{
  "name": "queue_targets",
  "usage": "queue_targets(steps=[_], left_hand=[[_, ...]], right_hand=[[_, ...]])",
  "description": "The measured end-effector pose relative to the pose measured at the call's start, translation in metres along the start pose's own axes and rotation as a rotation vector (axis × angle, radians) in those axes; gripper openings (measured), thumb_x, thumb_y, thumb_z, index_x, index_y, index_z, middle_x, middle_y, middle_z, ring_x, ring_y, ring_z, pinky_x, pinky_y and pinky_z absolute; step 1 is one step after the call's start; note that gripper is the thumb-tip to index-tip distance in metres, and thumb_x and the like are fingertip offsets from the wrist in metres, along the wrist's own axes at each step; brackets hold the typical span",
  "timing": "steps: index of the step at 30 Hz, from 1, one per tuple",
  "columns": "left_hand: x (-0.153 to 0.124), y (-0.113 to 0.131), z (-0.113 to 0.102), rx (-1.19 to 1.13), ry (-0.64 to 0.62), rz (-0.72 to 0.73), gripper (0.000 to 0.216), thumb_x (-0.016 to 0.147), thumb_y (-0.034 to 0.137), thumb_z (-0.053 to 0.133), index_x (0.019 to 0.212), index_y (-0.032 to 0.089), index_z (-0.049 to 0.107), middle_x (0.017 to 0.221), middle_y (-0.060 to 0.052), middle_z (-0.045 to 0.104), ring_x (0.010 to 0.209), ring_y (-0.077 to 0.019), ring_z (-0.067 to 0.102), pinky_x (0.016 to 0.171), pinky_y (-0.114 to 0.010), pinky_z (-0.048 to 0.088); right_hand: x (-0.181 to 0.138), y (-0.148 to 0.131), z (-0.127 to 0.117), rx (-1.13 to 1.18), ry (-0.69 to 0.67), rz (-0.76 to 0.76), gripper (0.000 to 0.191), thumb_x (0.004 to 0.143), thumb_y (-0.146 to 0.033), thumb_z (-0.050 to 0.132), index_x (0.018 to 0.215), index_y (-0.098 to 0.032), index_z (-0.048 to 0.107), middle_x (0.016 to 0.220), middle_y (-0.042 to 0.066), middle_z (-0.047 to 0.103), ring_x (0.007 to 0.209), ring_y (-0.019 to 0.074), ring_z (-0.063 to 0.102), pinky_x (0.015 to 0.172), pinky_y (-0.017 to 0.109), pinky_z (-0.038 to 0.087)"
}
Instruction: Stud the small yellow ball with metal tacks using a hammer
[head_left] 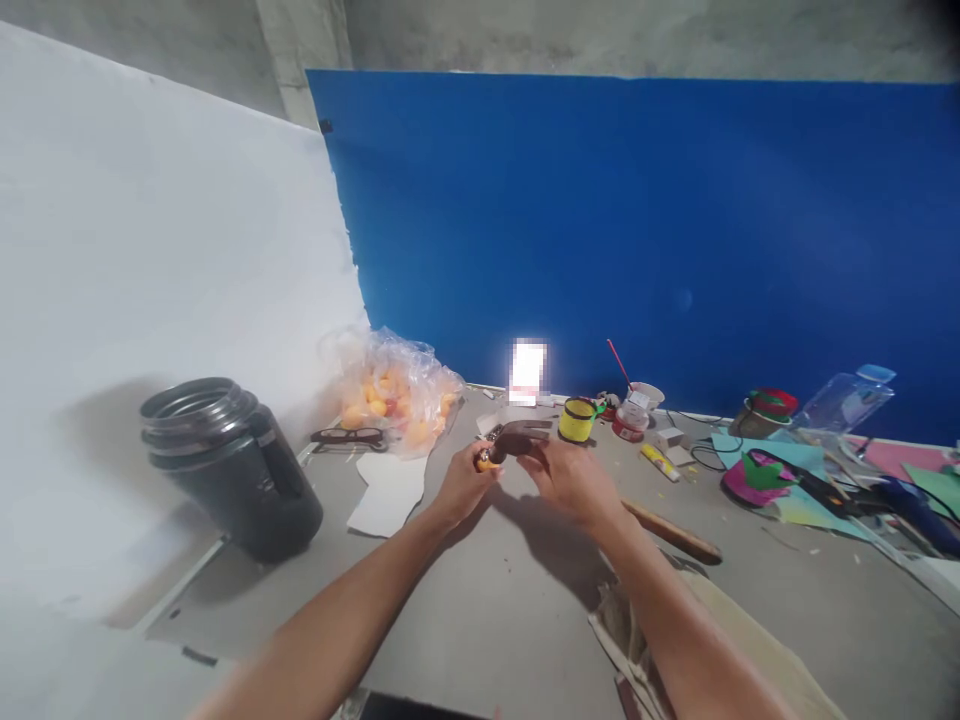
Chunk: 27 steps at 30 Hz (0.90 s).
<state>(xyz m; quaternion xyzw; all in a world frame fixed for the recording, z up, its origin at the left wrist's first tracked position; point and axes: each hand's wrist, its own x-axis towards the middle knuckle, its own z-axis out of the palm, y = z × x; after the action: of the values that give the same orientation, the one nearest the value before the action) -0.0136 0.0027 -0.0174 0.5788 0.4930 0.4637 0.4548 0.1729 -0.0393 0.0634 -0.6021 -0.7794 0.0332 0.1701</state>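
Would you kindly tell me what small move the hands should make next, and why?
I'd suggest steadying the hammer with the right hand, probably: its dark head sits close by the left hand, which holds a small orange item, while the right hand's grip, partly hidden, is unclear.

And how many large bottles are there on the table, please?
2. A dark, open bottle is left of the left hand; a clear bottle with a pale blue cap is far to the right of the right hand. Another could be hidden.
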Motion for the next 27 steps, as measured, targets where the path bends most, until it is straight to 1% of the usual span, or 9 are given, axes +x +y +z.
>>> queue_targets(steps=[2, 5, 7, 11, 12, 14, 18, 23, 27], left_hand=[[0.000, 0.000, 0.000, -0.010, -0.014, 0.002, 0.028, 0.070, 0.023, 0.068, 0.097, 0.016, 0.069, 0.068, 0.003, 0.058, 0.057, -0.0108, 0.048, 0.054, -0.023, 0.038], [-0.001, 0.002, 0.000, -0.044, -0.025, 0.002, 0.028, 0.069, 0.026, 0.072, 0.095, 0.016, 0.068, 0.068, 0.003, 0.058, 0.057, -0.0108, 0.049, 0.055, -0.023, 0.039], [-0.002, 0.004, 0.000, -0.054, -0.037, -0.002, 0.029, 0.068, 0.027, 0.074, 0.094, 0.016, 0.067, 0.069, 0.003, 0.058, 0.056, -0.0105, 0.048, 0.055, -0.023, 0.038], [-0.003, 0.009, -0.002, -0.068, -0.097, -0.019, 0.022, 0.072, 0.030, 0.072, 0.088, 0.016, 0.066, 0.063, 0.004, 0.056, 0.056, -0.0106, 0.048, 0.054, -0.023, 0.038], [-0.003, 0.010, -0.002, -0.077, -0.105, -0.019, 0.022, 0.072, 0.031, 0.072, 0.088, 0.016, 0.066, 0.063, 0.004, 0.056, 0.056, -0.0105, 0.048, 0.054, -0.023, 0.038], [-0.003, 0.011, -0.003, -0.112, -0.109, -0.026, 0.028, 0.070, 0.030, 0.074, 0.092, 0.015, 0.066, 0.069, 0.002, 0.060, 0.057, -0.0101, 0.049, 0.055, -0.023, 0.039], [-0.004, 0.011, -0.003, -0.158, -0.099, -0.061, 0.039, 0.066, 0.025, 0.074, 0.103, 0.017, 0.066, 0.083, -0.001, 0.067, 0.060, -0.0097, 0.051, 0.056, -0.022, 0.040], [-0.005, 0.009, -0.003, -0.081, -0.074, -0.008, 0.029, 0.068, 0.025, 0.072, 0.096, 0.019, 0.063, 0.076, 0.003, 0.061, 0.064, -0.0125, 0.053, 0.059, -0.024, 0.042], [-0.004, 0.006, -0.002, -0.023, -0.013, 0.003, 0.026, 0.067, 0.028, 0.075, 0.088, 0.020, 0.062, 0.074, 0.004, 0.059, 0.062, -0.0118, 0.051, 0.057, -0.023, 0.040]], right_hand=[[-0.001, 0.000, 0.002, -0.026, -0.010, -0.014, 0.032, 0.103, -0.041, 0.046, 0.108, -0.020, 0.069, 0.100, 0.009, 0.077, 0.089, 0.0241, 0.070, 0.068, 0.029, 0.037], [-0.002, 0.001, 0.001, -0.069, 0.089, -0.013, 0.035, 0.104, -0.043, 0.045, 0.112, -0.019, 0.068, 0.104, 0.011, 0.076, 0.091, 0.0254, 0.070, 0.070, 0.030, 0.038], [-0.003, 0.000, 0.000, -0.077, 0.119, -0.018, 0.036, 0.104, -0.043, 0.044, 0.116, -0.019, 0.067, 0.105, 0.012, 0.076, 0.093, 0.0260, 0.070, 0.071, 0.030, 0.039], [-0.003, -0.003, -0.001, -0.075, 0.000, -0.005, 0.037, 0.104, -0.045, 0.042, 0.116, -0.020, 0.068, 0.100, 0.011, 0.077, 0.087, 0.0255, 0.070, 0.069, 0.030, 0.039], [-0.002, -0.003, -0.001, -0.079, -0.012, 0.000, 0.038, 0.103, -0.045, 0.042, 0.115, -0.020, 0.068, 0.100, 0.011, 0.077, 0.087, 0.0257, 0.070, 0.069, 0.030, 0.040], [-0.002, -0.001, -0.001, -0.080, 0.028, -0.002, 0.040, 0.103, -0.046, 0.042, 0.114, -0.020, 0.069, 0.101, 0.013, 0.077, 0.090, 0.0264, 0.070, 0.072, 0.030, 0.041], [-0.002, 0.004, 0.000, -0.049, 0.156, -0.011, 0.042, 0.103, -0.044, 0.041, 0.119, -0.018, 0.069, 0.106, 0.015, 0.077, 0.096, 0.0273, 0.069, 0.076, 0.030, 0.042], [-0.001, 0.004, 0.007, -0.026, 0.037, -0.040, 0.037, 0.102, -0.044, 0.045, 0.117, -0.020, 0.069, 0.103, 0.012, 0.078, 0.090, 0.0264, 0.070, 0.073, 0.030, 0.041], [-0.002, 0.003, 0.007, -0.014, 0.108, -0.034, 0.039, 0.102, -0.045, 0.045, 0.122, -0.020, 0.068, 0.110, 0.013, 0.077, 0.095, 0.0273, 0.070, 0.075, 0.030, 0.041]])
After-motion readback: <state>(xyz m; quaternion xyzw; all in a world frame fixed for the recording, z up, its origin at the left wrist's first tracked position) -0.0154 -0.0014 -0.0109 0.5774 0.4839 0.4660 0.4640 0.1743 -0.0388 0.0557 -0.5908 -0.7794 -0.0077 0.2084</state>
